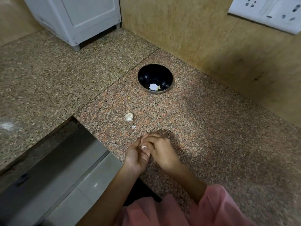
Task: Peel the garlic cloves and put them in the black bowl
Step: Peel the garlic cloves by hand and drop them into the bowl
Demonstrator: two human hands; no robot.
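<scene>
We hold a garlic clove (144,146) between both hands at the near edge of the counter (211,128). The left hand (137,156) cradles it with curled fingers, and the right hand (162,152) pinches at its papery white skin from above. So little of the clove shows that we cannot tell its long axis.

The black bowl (143,74) stands straight ahead of our hands and well apart from them, a touch to the right, so we judge the right hand the nearer one for the drop. A pale peeled piece (153,86) already lies in it.

Between hands and bowl lie the remaining garlic cluster (129,117) and a scrap of skin (133,127). The counter is speckled granite, set in a tiled corner with a white appliance (78,18) at the back and a socket plate (267,12) on the wall.
</scene>
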